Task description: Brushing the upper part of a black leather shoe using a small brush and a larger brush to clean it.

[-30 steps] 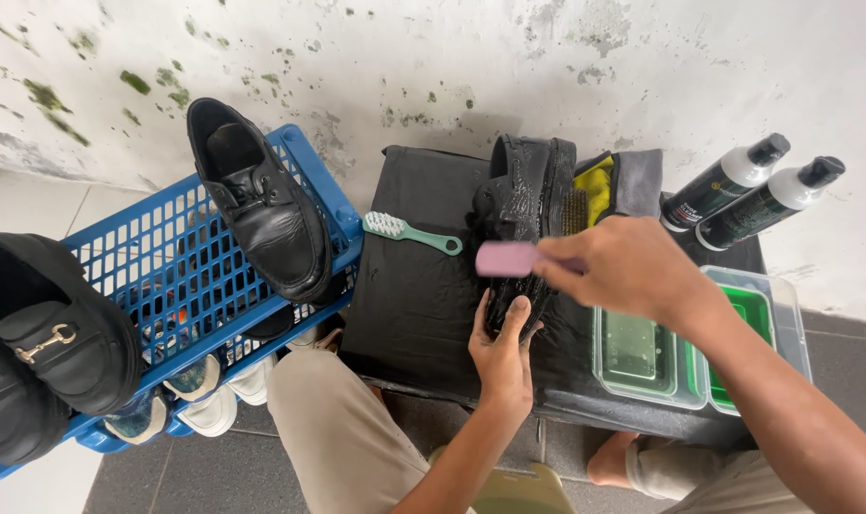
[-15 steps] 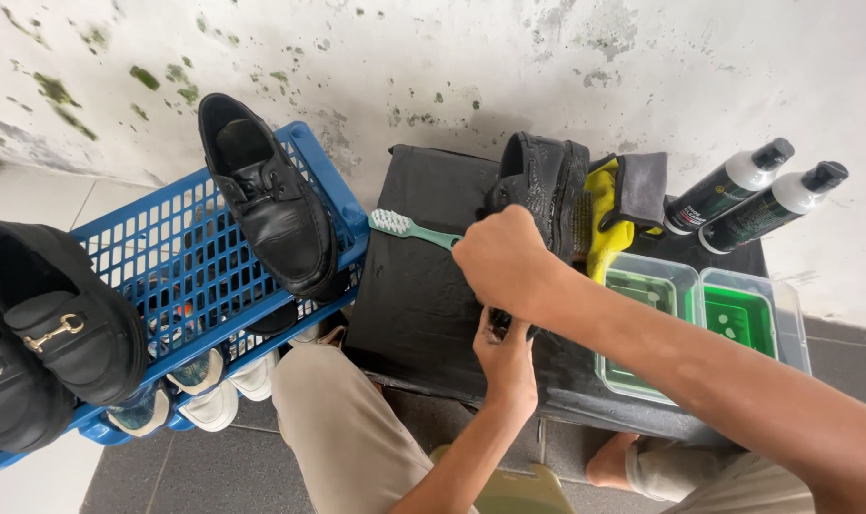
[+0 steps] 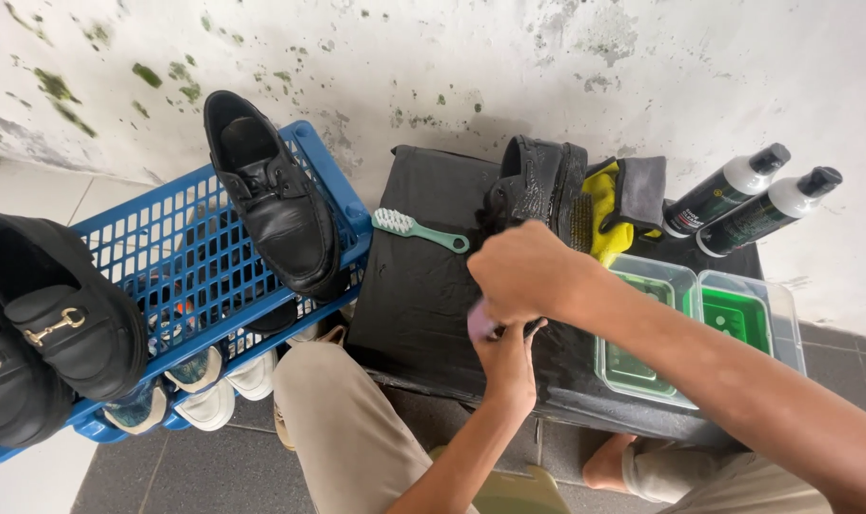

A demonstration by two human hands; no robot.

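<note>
While pressed flat on the black desk (image 3: 414, 286), left hand (image 3: 509, 366) open; right hand (image 3: 518, 276) fingers closed around pink brush (image 3: 478, 322), black shoe (image 3: 537, 186) at 12 o'clock

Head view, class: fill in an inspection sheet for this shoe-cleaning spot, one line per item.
Surface: black mat, wet-looking, on a low stand.
Job's things: black shoe on the mat; pink brush, mostly hidden.
Clutter: green toothbrush; yellow cloth; two spray bottles; two clear tubs.
Hands: right hand closes its grip on the pink brush; left hand lies under it, grip unclear.
Cables: nothing seen.
Surroundings: blue crate bearing black shoes; stained white wall.
</note>
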